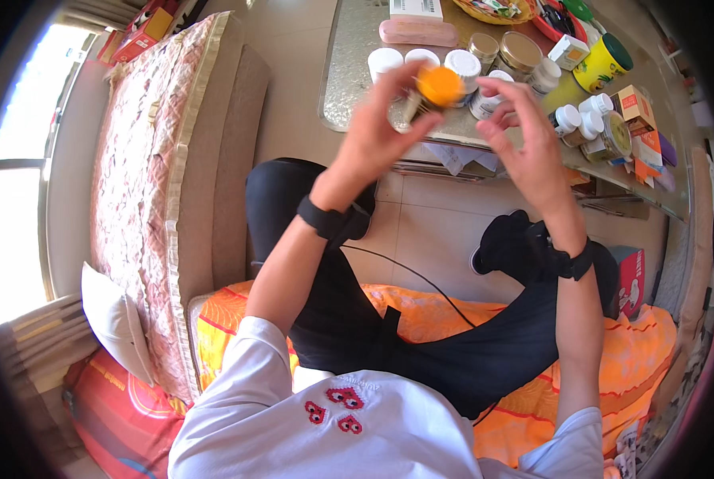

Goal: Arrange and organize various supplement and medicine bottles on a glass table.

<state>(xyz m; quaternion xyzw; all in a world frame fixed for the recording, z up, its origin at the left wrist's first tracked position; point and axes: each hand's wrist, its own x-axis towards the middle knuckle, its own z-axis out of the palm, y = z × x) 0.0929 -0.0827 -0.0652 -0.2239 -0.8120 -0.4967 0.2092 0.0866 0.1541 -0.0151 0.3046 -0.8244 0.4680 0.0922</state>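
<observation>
My left hand (372,135) grips a small jar with an orange lid (439,85) above the near edge of the glass-topped table (348,90). The jar is tilted and slightly blurred; my fingers partly cover its body. To its right, my right hand (530,143) is raised with fingers apart and nothing in it. Beyond the hands stand white-lidded bottles, among them a white bottle (385,61) at the left and another bottle (463,64) just behind the orange lid. A white bottle with a dark label (487,103) is nearest my right fingertips.
Behind the bottles are a pink case (418,32), a gold-lidded jar (519,52) and a yellow canister (603,63). More bottles and a clear jar (609,139) stand at the right beside small cartons (634,111). A sofa (147,179) runs along the left. A black cable (410,272) crosses between my legs.
</observation>
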